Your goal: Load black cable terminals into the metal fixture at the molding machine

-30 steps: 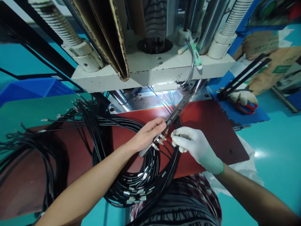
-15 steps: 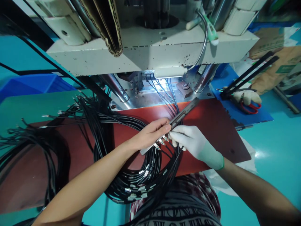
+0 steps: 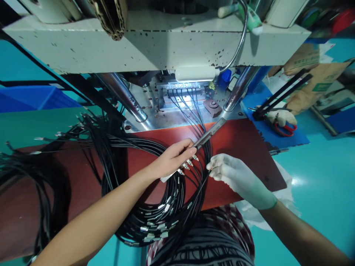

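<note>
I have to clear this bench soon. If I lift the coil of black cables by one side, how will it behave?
Probably floppy: the coil of black cables lies in loose, sagging loops across the red mat and over its front edge. Likely to tangle or snag, since many metal-tipped ends stick out among the strands. Some strands run on to the left hand, so they would likely tug there.

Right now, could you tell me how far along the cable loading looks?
Done: a row of cables sits in the lit press fixture. In hand: the left hand holds a bar with several metal-tipped ends; the gloved right hand pinches a cable. Left: the large coil of loose ends.
</note>
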`<act>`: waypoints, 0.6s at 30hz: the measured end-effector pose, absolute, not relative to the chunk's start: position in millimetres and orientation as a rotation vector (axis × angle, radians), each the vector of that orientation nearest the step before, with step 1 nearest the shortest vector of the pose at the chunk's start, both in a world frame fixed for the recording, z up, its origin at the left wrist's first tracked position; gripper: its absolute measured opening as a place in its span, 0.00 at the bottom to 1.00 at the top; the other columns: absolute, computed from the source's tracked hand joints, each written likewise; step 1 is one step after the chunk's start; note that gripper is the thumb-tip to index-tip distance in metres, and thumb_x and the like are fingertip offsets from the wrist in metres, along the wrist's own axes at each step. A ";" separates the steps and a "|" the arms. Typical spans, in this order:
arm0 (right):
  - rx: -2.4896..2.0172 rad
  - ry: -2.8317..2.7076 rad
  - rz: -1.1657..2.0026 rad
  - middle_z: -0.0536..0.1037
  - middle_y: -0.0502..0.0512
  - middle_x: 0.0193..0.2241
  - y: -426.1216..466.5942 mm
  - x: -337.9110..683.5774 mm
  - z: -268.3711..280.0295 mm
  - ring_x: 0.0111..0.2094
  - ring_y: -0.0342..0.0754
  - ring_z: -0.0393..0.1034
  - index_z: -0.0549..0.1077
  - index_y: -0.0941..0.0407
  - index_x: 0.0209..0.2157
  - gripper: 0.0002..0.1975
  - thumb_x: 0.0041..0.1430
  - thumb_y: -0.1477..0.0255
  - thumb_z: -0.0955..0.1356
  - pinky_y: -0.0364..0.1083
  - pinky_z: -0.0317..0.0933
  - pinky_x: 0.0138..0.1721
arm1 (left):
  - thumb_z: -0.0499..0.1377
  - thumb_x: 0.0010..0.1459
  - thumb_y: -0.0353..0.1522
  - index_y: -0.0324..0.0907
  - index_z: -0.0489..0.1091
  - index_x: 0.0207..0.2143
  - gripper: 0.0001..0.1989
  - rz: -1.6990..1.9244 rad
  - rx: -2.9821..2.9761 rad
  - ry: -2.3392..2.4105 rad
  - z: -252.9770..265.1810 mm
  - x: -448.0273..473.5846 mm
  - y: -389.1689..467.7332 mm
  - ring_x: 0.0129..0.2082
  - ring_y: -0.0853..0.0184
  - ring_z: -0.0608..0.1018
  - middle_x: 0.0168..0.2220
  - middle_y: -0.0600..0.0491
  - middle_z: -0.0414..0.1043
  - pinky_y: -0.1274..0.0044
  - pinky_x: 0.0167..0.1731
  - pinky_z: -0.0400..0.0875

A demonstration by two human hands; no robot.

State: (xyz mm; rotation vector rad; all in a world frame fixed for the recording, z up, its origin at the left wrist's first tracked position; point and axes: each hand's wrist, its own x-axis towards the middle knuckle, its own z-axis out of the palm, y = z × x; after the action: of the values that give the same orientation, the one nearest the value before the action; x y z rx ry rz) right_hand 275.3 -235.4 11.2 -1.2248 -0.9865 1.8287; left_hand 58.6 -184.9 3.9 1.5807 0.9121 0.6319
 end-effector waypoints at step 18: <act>-0.837 -0.508 1.839 0.57 0.41 0.19 -230.5 309.3 15.7 0.17 0.35 0.33 0.74 0.49 0.29 0.17 0.45 0.52 0.75 0.37 0.34 0.14 | 0.54 0.61 0.47 0.41 0.60 0.30 0.18 0.538 1.443 0.871 27.4 59.4 -170.8 0.20 0.75 0.66 0.25 0.59 0.61 0.83 0.17 0.61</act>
State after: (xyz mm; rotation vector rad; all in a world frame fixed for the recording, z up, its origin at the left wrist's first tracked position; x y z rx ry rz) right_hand 309.3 -230.5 15.7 -0.8374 -0.5081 1.8389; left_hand 59.4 -170.8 27.4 1.4431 0.8711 0.5377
